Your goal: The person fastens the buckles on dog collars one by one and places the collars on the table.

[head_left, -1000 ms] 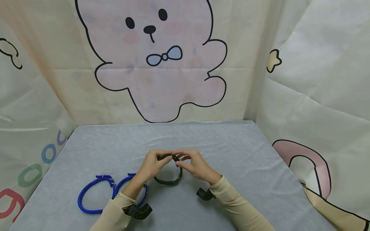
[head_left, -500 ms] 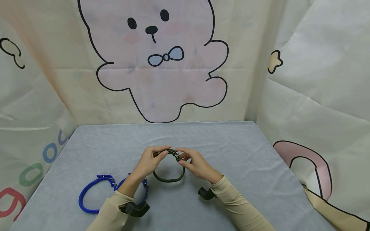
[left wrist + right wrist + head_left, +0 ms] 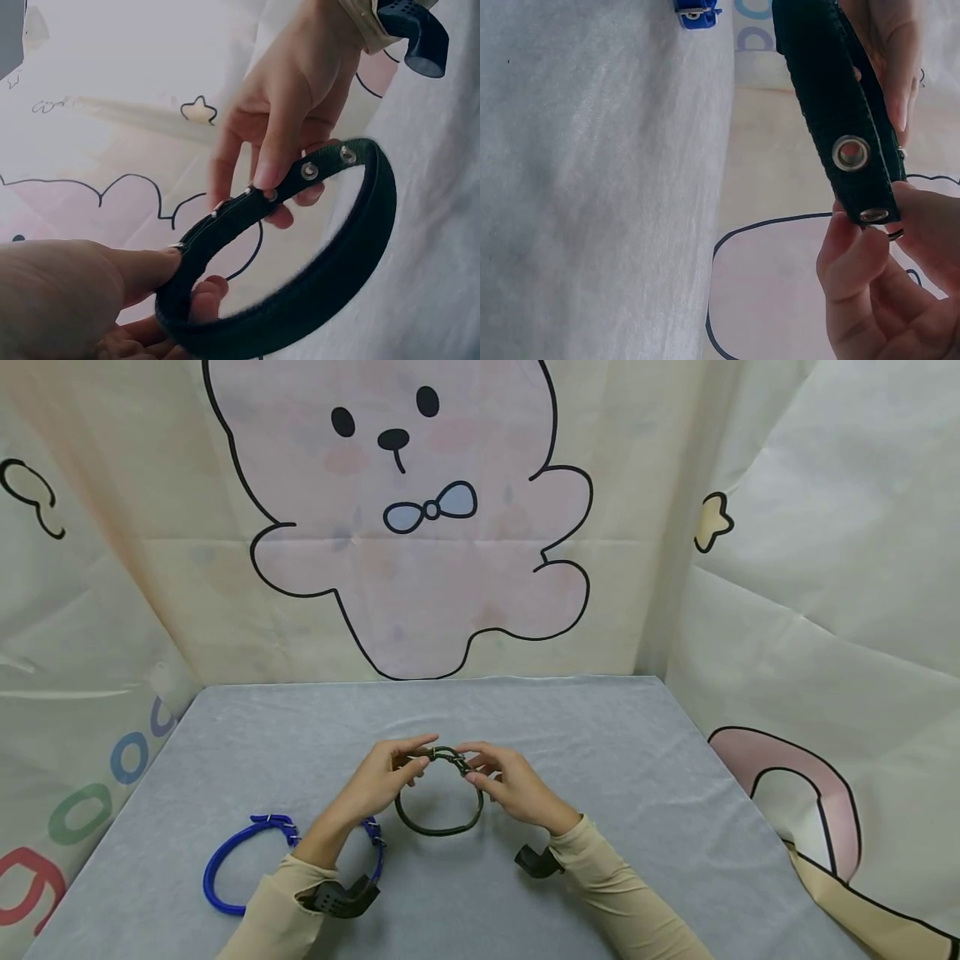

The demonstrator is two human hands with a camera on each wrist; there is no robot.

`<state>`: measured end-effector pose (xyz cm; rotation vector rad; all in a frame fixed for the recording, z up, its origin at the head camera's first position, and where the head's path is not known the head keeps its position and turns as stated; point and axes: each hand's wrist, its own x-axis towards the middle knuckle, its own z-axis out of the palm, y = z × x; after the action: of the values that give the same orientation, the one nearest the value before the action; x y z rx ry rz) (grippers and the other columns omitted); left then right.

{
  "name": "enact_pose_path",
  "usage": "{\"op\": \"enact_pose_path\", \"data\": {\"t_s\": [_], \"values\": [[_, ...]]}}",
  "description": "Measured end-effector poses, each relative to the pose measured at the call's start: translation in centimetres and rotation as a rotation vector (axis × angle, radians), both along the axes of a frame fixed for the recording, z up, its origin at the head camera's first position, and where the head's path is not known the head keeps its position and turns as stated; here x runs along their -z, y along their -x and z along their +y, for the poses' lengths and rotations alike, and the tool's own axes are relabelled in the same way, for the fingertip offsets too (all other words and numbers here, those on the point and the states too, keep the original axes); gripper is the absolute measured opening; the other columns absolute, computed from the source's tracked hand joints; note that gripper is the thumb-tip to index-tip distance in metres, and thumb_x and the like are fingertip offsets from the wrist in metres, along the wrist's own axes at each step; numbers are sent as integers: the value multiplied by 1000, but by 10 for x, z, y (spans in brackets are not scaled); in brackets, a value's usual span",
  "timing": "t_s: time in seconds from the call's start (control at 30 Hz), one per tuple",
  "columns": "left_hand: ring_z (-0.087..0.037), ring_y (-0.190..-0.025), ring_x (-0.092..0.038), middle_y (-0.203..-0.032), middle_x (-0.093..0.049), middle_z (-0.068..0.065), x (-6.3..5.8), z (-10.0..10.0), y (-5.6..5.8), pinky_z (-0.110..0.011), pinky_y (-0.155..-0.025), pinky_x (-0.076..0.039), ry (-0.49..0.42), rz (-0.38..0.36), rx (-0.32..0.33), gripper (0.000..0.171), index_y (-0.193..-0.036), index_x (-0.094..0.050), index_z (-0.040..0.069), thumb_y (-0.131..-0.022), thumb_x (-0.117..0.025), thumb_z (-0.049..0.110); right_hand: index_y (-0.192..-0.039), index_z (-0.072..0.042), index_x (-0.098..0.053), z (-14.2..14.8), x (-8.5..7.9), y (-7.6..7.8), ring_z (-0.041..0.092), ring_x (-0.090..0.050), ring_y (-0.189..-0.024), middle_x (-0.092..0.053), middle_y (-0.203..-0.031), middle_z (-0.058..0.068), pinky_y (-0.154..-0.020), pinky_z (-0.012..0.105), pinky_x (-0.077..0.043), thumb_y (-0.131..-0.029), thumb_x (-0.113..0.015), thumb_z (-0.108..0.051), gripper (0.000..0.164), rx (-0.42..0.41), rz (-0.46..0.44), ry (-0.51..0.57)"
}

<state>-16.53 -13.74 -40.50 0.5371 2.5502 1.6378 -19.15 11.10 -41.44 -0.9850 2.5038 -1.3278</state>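
Note:
A dark green collar (image 3: 438, 832), closed into a loop, is held between the two hands above the table. Metal-ringed holes run along its strap (image 3: 821, 90). My left hand (image 3: 381, 774) pinches the loop's upper left side, thumb on the near face. At the upper right, my right hand (image 3: 517, 787) grips the buckle end between thumb and fingers. In the right wrist view, right-hand fingers (image 3: 855, 262) press the strap end beside its last eyelet. Two blue collars lie on the table to the left, one of them (image 3: 225, 852) looped wide; the other (image 3: 372, 831) is partly behind my left forearm.
A grey-blue cloth (image 3: 585, 735) covers the table. Printed fabric walls (image 3: 480, 610) stand behind it and on both sides. Each wrist carries a black camera mount (image 3: 345, 897).
The left hand has drawn back to the left and slightly up along the green collar, opening the loop wider. The right hand stays almost in place on the buckle end.

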Motion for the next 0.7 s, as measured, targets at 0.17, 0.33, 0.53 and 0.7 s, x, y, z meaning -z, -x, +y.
{"op": "enact_pose_path", "data": {"t_s": [0.17, 0.33, 0.53, 0.7], "values": [[-16, -83, -66, -125, -67, -25, -2, -6, 1, -34, -75, -55, 23, -2, 37, 41, -144, -56, 6, -104, -57, 13, -138, -15, -59, 1, -3, 0, 12, -63, -75, -73, -112, 16, -58, 27, -53, -102, -60, -10, 37, 1, -23, 2], [-20, -92, -69, -126, -69, -22, -3, -14, 2, -33, -78, -56, 35, -18, 78, 38, -140, -59, 2, -102, -58, 9, -136, -17, -60, 1, -3, 1, 24, -65, -76, -73, -112, 14, -57, 25, -51, -102, -60, -12, 34, 4, -53, -2], [-38, -113, -67, -129, -67, -24, -3, -20, 3, -28, -80, -58, 21, -16, 121, 36, -136, -61, -2, -101, -59, 5, -136, -14, -60, 2, -1, 2, 29, -65, -77, -72, -115, 19, -57, 26, -52, -102, -60, -12, 34, -21, -69, 10], [-40, -116, -66, -130, -67, -24, -4, -21, 2, -32, -78, -59, 43, -43, 107, 34, -133, -64, 0, -99, -61, 5, -137, -13, -60, 1, 2, 4, 20, -67, -82, -70, -120, 20, -58, 27, -52, -102, -60, -12, 34, -44, -78, 13]]}}
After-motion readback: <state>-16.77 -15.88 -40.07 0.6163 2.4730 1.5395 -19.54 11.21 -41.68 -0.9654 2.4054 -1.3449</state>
